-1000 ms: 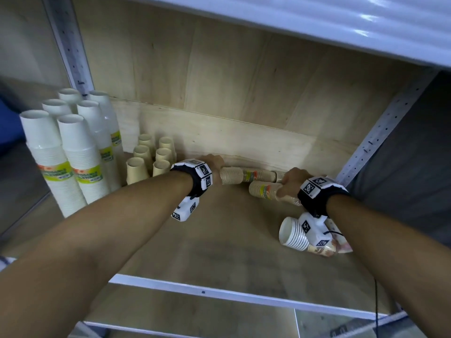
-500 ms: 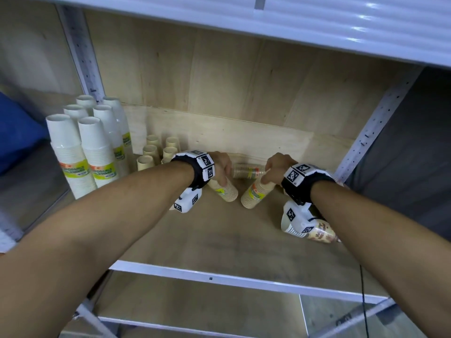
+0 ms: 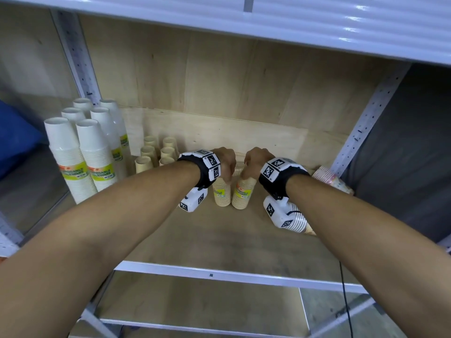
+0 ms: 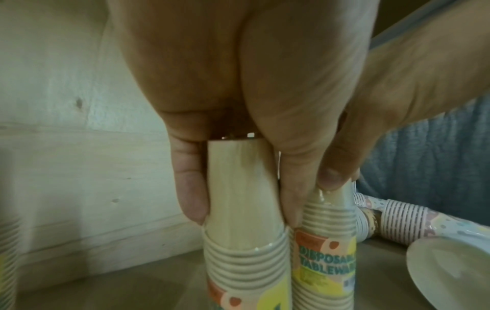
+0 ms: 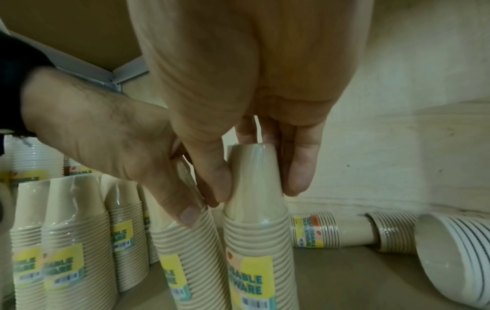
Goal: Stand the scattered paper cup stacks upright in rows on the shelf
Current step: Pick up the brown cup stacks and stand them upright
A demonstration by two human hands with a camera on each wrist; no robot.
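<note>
Two wrapped tan paper cup stacks stand upright, side by side, mid-shelf. My left hand (image 3: 227, 167) grips the top of the left stack (image 3: 221, 195) from above; in the left wrist view the hand (image 4: 241, 209) pinches that stack (image 4: 244, 247) between thumb and fingers. My right hand (image 3: 252, 164) holds the top of the right stack (image 3: 242, 196). The right wrist view shows this hand (image 5: 258, 188) pinching its stack (image 5: 254, 241), with the left stack (image 5: 183, 241) touching beside it.
Several short tan stacks (image 3: 156, 152) and tall white stacks (image 3: 80, 154) stand in rows at the left. More tan stacks (image 5: 315, 230) lie against the back wall. A white stack (image 3: 299, 223) lies under my right wrist and a patterned one (image 3: 332, 179) at the far right. The shelf's front rail (image 3: 231, 275) is near.
The two tan stacks went from lying, through tilted, to upright. Both hands came together at the middle of the shelf while holding them.
</note>
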